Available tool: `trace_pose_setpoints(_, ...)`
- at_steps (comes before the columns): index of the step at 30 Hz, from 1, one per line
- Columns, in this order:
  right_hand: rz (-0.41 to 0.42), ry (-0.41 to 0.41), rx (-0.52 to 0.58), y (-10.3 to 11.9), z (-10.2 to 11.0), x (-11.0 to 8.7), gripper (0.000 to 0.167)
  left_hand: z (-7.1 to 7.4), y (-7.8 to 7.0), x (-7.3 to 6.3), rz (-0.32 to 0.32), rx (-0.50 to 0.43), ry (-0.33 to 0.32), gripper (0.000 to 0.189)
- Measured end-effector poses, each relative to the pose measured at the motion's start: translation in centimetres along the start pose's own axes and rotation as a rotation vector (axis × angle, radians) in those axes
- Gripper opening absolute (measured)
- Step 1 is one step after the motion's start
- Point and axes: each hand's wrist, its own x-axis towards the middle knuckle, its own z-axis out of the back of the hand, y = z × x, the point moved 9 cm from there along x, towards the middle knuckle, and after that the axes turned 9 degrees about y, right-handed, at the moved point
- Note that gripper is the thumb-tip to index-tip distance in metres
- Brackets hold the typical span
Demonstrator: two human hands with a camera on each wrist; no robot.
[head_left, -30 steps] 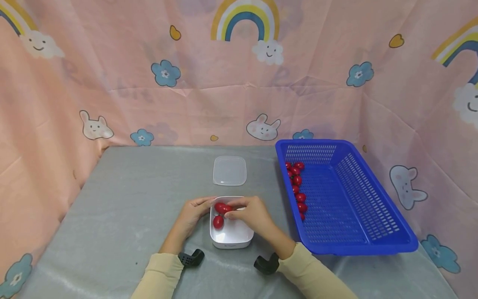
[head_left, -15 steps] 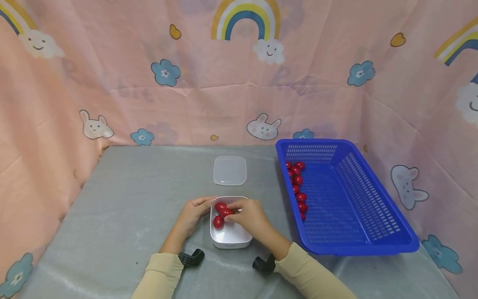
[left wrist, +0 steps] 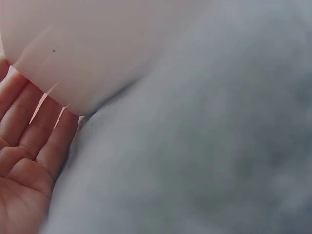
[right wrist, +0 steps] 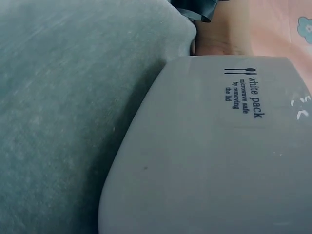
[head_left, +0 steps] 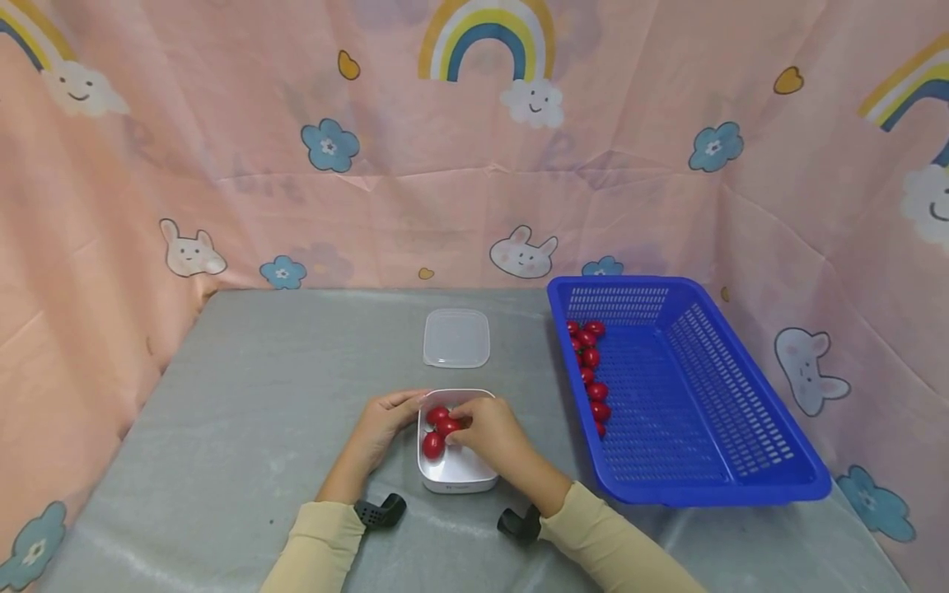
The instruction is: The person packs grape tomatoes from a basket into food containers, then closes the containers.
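A white plastic food container [head_left: 460,487] stands on the grey cloth, its printed side wall [right wrist: 204,146] filling much of the right wrist view. My right hand [head_left: 498,436] reaches over it and pinches a red cherry tomato [head_left: 446,426] between thumb and fingers. Two more cherry tomatoes lie along the container's left side, one farther back [head_left: 437,415] and one nearer [head_left: 433,445]. My left hand [head_left: 381,424] rests against the far left corner. In the left wrist view its fingers [left wrist: 46,117] lie fairly straight along the outer wall.
Behind the container lies a translucent square lid [head_left: 455,339]. At the right, a blue plastic basket [head_left: 712,497] holds several cherry tomatoes [head_left: 591,357] along its left wall. A pink patterned curtain [head_left: 408,206] encloses the table. Dark wrist-camera mounts [head_left: 381,511] sit near both cuffs.
My right hand has shifted slightly left and toward me inside the container, still pinching the cherry tomato. The two other tomatoes have slid a little toward me. The left hand has stayed put.
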Motion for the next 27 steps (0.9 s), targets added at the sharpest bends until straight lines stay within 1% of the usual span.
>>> trace_pose_setpoints(8, 0.003, 0.005, -0.034, 0.1, -0.1, 0.1, 0.025, 0.0, 0.1, 0.0, 0.004, 0.006, -0.006, 0.035)
trace_pose_setpoints(11, -0.006, 0.003, -0.027, 0.1, -0.2, 0.1, 0.025, 0.0, 0.1, 0.0, 0.008, 0.003, -0.008, 0.035)
trace_pose_setpoints(18, -0.057, -0.005, 0.038, -0.4, 0.0, 0.0, 0.027, 0.0, 0.0, 0.0, -0.004, -0.012, -0.010, 0.034)
trace_pose_setpoints(27, -0.090, -0.044, 0.224, -1.3, 0.3, 0.0, 0.023, -0.1, 0.0, 0.1, -0.009, -0.020, -0.002, 0.035)
